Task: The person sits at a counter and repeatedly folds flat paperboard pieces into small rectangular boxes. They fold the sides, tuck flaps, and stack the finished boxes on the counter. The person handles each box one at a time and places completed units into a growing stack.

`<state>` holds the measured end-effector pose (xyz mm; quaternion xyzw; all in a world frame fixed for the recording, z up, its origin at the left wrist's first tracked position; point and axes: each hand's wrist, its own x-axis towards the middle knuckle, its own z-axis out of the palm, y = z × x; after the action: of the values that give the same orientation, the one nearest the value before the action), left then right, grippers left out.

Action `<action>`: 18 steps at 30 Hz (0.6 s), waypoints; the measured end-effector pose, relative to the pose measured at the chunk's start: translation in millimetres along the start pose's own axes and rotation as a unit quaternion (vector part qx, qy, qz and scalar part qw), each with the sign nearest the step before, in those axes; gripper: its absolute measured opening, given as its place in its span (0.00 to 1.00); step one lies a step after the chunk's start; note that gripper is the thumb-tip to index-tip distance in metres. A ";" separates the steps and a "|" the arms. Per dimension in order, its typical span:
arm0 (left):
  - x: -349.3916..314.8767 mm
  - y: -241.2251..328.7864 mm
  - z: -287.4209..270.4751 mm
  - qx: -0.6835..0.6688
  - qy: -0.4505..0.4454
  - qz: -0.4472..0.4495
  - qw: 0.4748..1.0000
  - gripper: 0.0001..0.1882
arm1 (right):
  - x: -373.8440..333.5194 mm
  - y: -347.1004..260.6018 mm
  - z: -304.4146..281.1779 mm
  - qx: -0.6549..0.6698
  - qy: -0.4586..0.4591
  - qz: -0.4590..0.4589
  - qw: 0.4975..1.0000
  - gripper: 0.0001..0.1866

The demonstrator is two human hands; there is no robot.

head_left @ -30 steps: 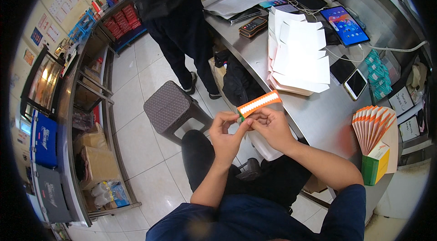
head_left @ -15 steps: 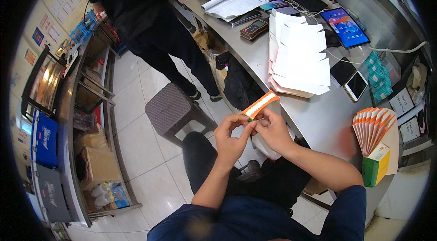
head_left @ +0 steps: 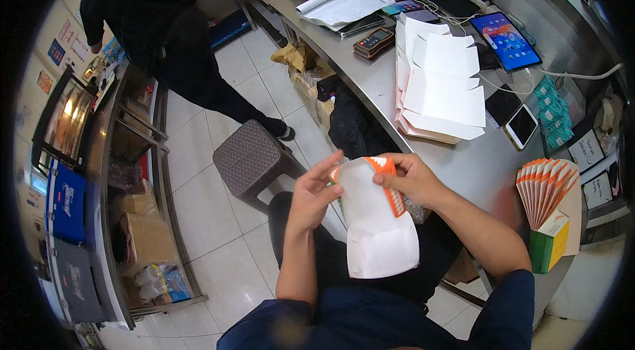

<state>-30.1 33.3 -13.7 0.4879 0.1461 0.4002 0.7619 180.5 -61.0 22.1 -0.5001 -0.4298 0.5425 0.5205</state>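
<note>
Over my lap is a paper food box [head_left: 380, 218], white inside, with orange-and-white patterned outer panels. It is partly folded: its lower part forms a shallow tray with raised sides, and the upper part lies unfolded. My left hand [head_left: 311, 196] pinches its left edge, thumb on the inner face and index finger stretched out past the rim. My right hand [head_left: 415, 181] grips the upper right, thumb pressing on an orange flap that bends inward. The fingers behind the card are hidden.
On the steel counter [head_left: 456, 175] to my right lie a stack of flat white cartons [head_left: 440, 79], a tablet [head_left: 506, 39], a white phone [head_left: 520, 126] and fanned orange cartons [head_left: 546, 184]. A grey stool [head_left: 254, 158] stands ahead. A person [head_left: 159, 32] in black is at the far left.
The box, earlier a narrow orange strip between my fingertips, now shows its white inside and hangs lower. My hands have spread apart. The person in black has moved left.
</note>
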 end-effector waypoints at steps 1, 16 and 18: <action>0.5 -5.7 0.5 0.036 0.003 -0.029 0.999 0.22 | -2.0 1.3 1.2 -0.023 0.000 0.015 1.000 0.19; 0.5 -46.1 45.8 0.106 0.236 0.070 0.963 0.26 | -12.1 10.6 32.9 -0.174 0.124 -0.194 0.957 0.23; 0.5 -45.5 47.5 0.056 0.197 -0.002 0.979 0.26 | -9.5 9.2 32.1 -0.144 0.145 -0.218 0.954 0.23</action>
<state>20.6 -5.3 -30.0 0.4410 0.3166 0.4777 0.6906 147.1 -69.5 18.1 -0.5375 -0.5219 0.2696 0.6050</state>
